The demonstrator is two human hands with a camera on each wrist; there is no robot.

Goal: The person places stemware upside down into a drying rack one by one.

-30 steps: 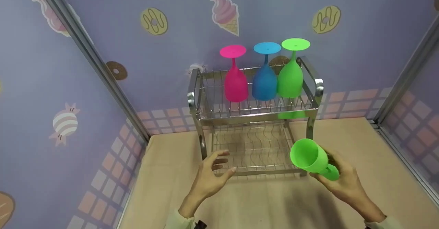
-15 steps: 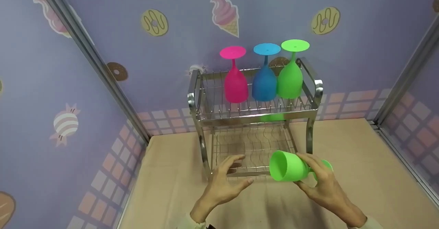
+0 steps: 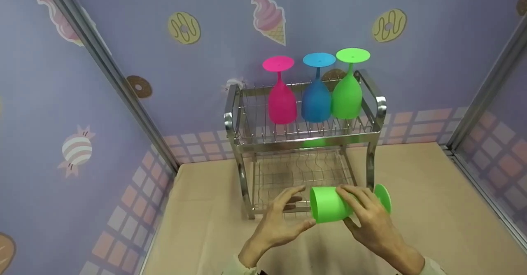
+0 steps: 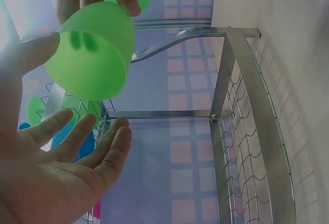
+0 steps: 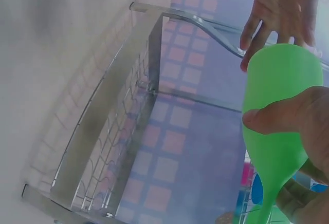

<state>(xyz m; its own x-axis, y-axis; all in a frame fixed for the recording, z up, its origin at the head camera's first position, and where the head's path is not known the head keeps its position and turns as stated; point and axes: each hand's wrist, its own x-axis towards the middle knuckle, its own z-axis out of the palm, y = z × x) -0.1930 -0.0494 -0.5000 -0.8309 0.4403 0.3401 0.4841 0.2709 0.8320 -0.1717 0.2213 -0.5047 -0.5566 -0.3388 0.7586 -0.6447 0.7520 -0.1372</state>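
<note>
My right hand [image 3: 372, 221] grips a bright green goblet [image 3: 328, 204] round its bowl, the cup lying on its side with the mouth facing left and the foot to the right. In the right wrist view, the thumb lies along the goblet's bowl [image 5: 280, 80]. My left hand [image 3: 278, 221] is held just left of the mouth, fingers spread and thumb apart; its thumb tip comes right at the rim. The left wrist view shows the left palm [image 4: 56, 183] with nothing in it, below the goblet's mouth [image 4: 92, 62].
Behind the hands stands a two-tier metal dish rack [image 3: 308, 143]. On its top tier, upside down in a row, are a pink goblet [image 3: 282, 104], a blue goblet [image 3: 316, 102] and another green goblet [image 3: 347, 98]. Patterned purple walls enclose the beige tabletop [image 3: 197, 209].
The right hand has brought the green goblet left and turned it from facing the camera to lying sideways. The left hand has moved right, up to the goblet's rim.
</note>
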